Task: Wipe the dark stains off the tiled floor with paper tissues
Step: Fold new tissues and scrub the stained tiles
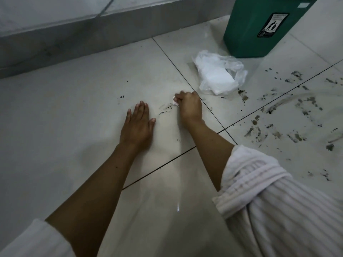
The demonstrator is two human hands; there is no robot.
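Down on the glossy beige tiled floor (78, 112), the right hand (189, 108) is curling its grip around a small crumpled white paper tissue (175, 101), pressing it beside thin dark smeared stains (165, 109). Flat just left, the left hand (137, 125) is lying open-fingered, holding nothing. Heavier dark stains are spreading well right, near a clear plastic bag of white tissues (219, 73) and a green plastic bin (259, 26).

A person's left hand (138, 125) lies flat on the tiled floor (74, 112), with the right hand (189, 106) just beside it holding a tissue (175, 102) against the floor; a smear of stains (165, 109) sits between the hands. Beyond the right hand lies a plastic bag (219, 73), a bin (259, 28) behind it, more stains (297, 117) spread to the right, a wall base (74, 39) beyond the left hand
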